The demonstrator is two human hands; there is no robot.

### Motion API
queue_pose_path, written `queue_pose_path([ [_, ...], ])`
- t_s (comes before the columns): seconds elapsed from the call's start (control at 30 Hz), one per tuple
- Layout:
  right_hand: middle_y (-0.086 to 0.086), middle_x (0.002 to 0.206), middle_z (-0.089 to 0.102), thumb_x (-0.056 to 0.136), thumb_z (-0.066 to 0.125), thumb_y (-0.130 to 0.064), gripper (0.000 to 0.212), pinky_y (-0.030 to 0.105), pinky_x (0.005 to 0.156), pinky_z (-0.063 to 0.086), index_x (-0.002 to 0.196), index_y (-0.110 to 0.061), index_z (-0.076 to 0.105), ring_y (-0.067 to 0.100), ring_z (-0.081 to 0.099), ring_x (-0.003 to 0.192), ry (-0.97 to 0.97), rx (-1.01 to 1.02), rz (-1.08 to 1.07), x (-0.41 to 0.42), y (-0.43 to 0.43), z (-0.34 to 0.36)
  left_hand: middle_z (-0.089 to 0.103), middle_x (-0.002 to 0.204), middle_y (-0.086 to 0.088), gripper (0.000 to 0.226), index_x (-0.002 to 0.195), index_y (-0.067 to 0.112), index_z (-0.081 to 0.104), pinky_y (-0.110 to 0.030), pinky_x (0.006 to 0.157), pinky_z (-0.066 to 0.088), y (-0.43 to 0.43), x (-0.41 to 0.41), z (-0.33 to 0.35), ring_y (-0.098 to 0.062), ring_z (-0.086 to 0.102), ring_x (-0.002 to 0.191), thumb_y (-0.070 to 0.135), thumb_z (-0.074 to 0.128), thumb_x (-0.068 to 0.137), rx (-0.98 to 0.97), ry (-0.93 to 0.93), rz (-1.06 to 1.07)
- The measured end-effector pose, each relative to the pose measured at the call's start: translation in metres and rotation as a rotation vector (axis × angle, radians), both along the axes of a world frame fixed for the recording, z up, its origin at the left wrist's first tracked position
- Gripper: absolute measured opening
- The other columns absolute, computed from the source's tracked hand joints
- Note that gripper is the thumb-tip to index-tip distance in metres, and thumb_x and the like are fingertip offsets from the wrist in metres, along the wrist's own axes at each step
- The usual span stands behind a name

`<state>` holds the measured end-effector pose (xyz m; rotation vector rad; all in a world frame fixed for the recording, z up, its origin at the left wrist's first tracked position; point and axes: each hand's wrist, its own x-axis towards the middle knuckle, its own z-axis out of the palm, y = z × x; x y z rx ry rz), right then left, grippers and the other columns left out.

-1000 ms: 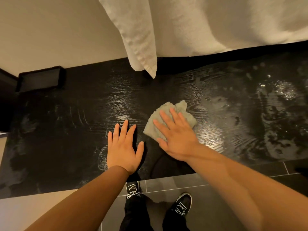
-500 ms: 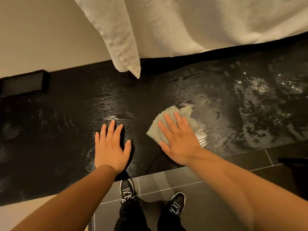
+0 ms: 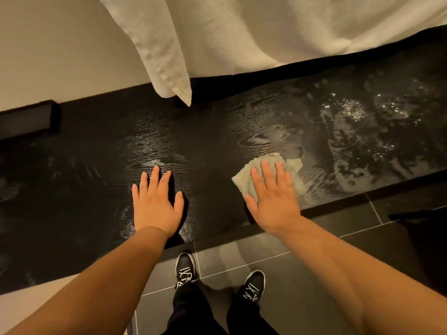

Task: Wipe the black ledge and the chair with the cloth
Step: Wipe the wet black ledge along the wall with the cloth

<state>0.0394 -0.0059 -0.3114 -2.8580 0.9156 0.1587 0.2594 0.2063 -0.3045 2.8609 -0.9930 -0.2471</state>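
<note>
Your right hand presses the cloth flat-fingered on the ledge. Your left hand rests spread beside it. Wet smears to the right look unwiped, and the chair, out of view, is yet to do.

My right grip covers the middle of the cloth, so only its edges show. The black ledge is cut off at both sides, the white bedding at the top. A dark shape at the right edge I cannot identify.
</note>
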Motion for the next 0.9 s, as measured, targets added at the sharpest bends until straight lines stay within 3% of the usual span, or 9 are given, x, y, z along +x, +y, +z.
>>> queue_pose_path([
  [0.2, 0.003, 0.171, 0.012, 0.099, 0.033, -0.064, 0.074, 0.051, 0.125, 0.001, 0.162, -0.027, 0.024, 0.035, 0.0, 0.157, -0.004, 0.053, 0.339, -0.024, 0.019, 0.003, 0.012, 0.175, -0.002, 0.07, 0.162, 0.029, 0.03, -0.059, 0.129, 0.005, -0.034, -0.028, 0.013, -0.033, 0.003, 0.161, 0.063, 0.039, 0.101, 0.036, 0.086, -0.07],
  [0.3, -0.001, 0.171, 0.013, 0.098, 0.033, -0.067, 0.074, 0.051, 0.126, 0.009, 0.162, -0.03, 0.024, 0.03, 0.0, 0.158, 0.013, 0.053, 0.259, -0.047, -0.02, 0.002, 0.006, 0.176, 0.0, 0.071, 0.163, 0.035, 0.023, -0.062, 0.128, 0.001, -0.075, -0.053, 0.014, -0.034, -0.002, 0.161, 0.065, 0.037, 0.1, 0.046, 0.127, -0.198],
  [0.4, 0.004, 0.169, 0.021, 0.098, 0.028, -0.067, 0.075, 0.056, 0.124, 0.019, 0.161, -0.026, 0.03, 0.035, 0.007, 0.157, 0.026, 0.017, 0.07, -0.071, -0.061, 0.004, -0.006, 0.175, 0.002, 0.074, 0.164, 0.04, 0.013, -0.065, 0.125, -0.006, -0.103, -0.07, 0.011, -0.034, -0.011, 0.16, 0.07, 0.031, 0.099, 0.078, 0.133, -0.189],
  [0.57, 0.01, 0.171, 0.014, 0.097, 0.024, -0.062, 0.077, 0.059, 0.125, 0.008, 0.162, -0.021, 0.024, 0.042, 0.0, 0.156, 0.01, 0.032, -0.132, -0.061, -0.047, 0.005, -0.004, 0.176, 0.002, 0.075, 0.164, 0.04, 0.015, -0.066, 0.125, -0.002, -0.108, -0.078, 0.007, -0.034, -0.008, 0.16, 0.07, 0.031, 0.098, 0.088, 0.077, -0.139],
  [0.67, 0.009, 0.172, 0.006, 0.098, 0.027, -0.06, 0.075, 0.059, 0.125, 0.004, 0.163, -0.025, 0.02, 0.041, -0.008, 0.156, -0.001, 0.066, 0.014, -0.053, -0.011, 0.001, 0.0, 0.176, 0.002, 0.073, 0.164, 0.039, 0.018, -0.066, 0.126, 0.0, -0.108, -0.076, 0.005, -0.034, -0.005, 0.161, 0.067, 0.034, 0.098, 0.082, 0.055, -0.134],
  [0.8, 0.001, 0.171, 0.013, 0.098, 0.037, -0.065, 0.072, 0.053, 0.127, 0.004, 0.161, -0.033, 0.028, 0.035, 0.0, 0.158, -0.058, 0.084, 0.27, -0.07, -0.035, -0.003, 0.005, 0.176, 0.002, 0.071, 0.163, 0.038, 0.024, -0.064, 0.127, 0.001, -0.107, -0.076, 0.001, -0.033, -0.001, 0.161, 0.062, 0.041, 0.098, 0.053, 0.045, -0.127],
  [0.9, 0.0, 0.17, 0.021, 0.096, 0.038, -0.068, 0.072, 0.055, 0.126, 0.012, 0.159, -0.034, 0.033, 0.034, 0.005, 0.158, -0.051, 0.054, 0.172, -0.091, -0.082, -0.005, 0.007, 0.175, 0.003, 0.07, 0.162, 0.038, 0.028, -0.062, 0.127, -0.002, -0.108, -0.076, 0.002, -0.031, -0.002, 0.161, 0.059, 0.045, 0.098, 0.022, 0.059, -0.118],
])
